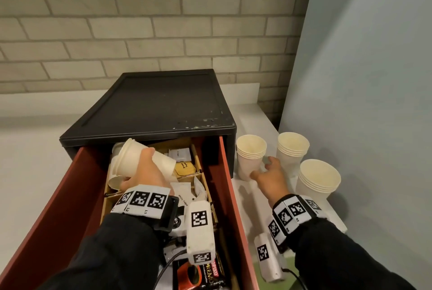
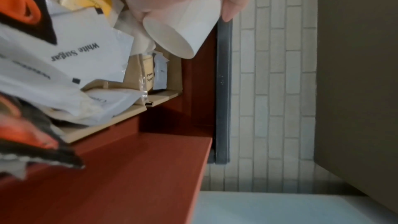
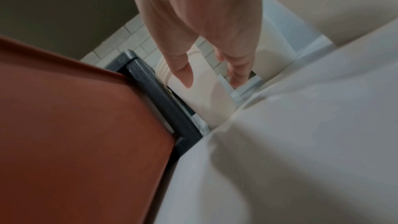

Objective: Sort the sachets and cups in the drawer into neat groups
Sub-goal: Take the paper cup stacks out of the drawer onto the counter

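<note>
Nearest, at six o'clock in the red drawer (image 1: 224,187), lie coffee sachets (image 1: 210,273) and white sugar sachets (image 2: 81,52). Beyond them the left hand (image 1: 145,172) grips a tilted paper cup (image 1: 142,156) over the drawer's rear. At two o'clock the right hand (image 1: 271,177) — fingers spread, holding nothing — reaches between two of three cup stacks (image 1: 251,156) on the counter.
</note>
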A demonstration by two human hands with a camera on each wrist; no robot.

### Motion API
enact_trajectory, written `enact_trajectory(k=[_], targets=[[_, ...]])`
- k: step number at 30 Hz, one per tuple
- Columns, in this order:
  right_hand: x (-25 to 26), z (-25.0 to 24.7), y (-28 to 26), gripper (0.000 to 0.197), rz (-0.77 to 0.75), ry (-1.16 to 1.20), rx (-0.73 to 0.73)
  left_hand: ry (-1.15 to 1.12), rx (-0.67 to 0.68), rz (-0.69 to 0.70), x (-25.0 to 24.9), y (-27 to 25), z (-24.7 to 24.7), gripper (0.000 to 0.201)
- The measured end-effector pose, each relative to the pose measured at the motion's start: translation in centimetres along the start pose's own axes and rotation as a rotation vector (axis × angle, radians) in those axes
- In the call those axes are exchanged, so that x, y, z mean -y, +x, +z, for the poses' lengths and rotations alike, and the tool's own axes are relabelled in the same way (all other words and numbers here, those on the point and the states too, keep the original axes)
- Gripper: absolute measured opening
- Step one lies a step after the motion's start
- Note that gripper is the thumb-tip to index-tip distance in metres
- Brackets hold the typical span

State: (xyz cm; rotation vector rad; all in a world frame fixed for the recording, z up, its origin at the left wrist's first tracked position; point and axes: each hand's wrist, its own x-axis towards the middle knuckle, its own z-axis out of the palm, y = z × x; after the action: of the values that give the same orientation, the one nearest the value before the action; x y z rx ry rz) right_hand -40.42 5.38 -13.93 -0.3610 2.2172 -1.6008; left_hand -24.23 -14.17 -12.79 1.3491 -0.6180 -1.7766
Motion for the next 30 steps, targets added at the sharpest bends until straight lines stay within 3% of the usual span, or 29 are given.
enact_trajectory(k=[5,7,11,13,16,18,20,22,26,28,30], targets=[[2.0,-1.0,-1.2,0.059,0.014,-0.036,0.023,0.076,0.117,0.13,-1.4,-8.2,-1.1,0.083],[3.6,-1.4,-1.8,0.051,-0.005,-0.032,0.013,0.057,0.236,0.113,-2.2,-10.2,-1.4,0.086],[8.1,-1.6,-3.9,0.042,-0.131,0.046,-0.012,0.128,0.475,0.242,-4.0,-12.9,-1.2,0.06],[10.8,-1.5,-5.8,0.034,-0.221,0.118,0.079,0.215,0.592,0.343,-4.5,-14.4,-1.1,0.052],[14.4,-0.8,-9.4,0.01,-0.306,0.161,0.36,0.334,0.765,0.448,-4.9,-15.9,-1.1,0.04],[15.6,0.0,-10.9,0.013,-0.295,0.217,0.525,0.379,0.889,0.492,-5.0,-16.6,-1.2,0.029],[16.0,0.8,-11.5,0.027,-0.28,0.289,0.57,0.359,0.951,0.497,-5.2,-16.8,-1.5,0.028],[16.1,1.4,-11.5,0.031,-0.264,0.353,0.537,0.354,0.88,0.466,-5.6,-16.0,-1.9,0.026],[15.9,2.2,-11.1,0.035,-0.248,0.389,0.466,0.469,0.476,0.406,-6.8,-10.8,-2.7,0.007],[15.8,2.5,-10.9,0.044,-0.254,0.378,0.447,0.634,0.336,0.413,-7.4,-7.9,-3.2,0.021],[15.8,2.8,-10.7,0.049,-0.258,0.378,0.44,0.757,0.226,0.412,-7.9,-5.7,-3.6,0.02]])
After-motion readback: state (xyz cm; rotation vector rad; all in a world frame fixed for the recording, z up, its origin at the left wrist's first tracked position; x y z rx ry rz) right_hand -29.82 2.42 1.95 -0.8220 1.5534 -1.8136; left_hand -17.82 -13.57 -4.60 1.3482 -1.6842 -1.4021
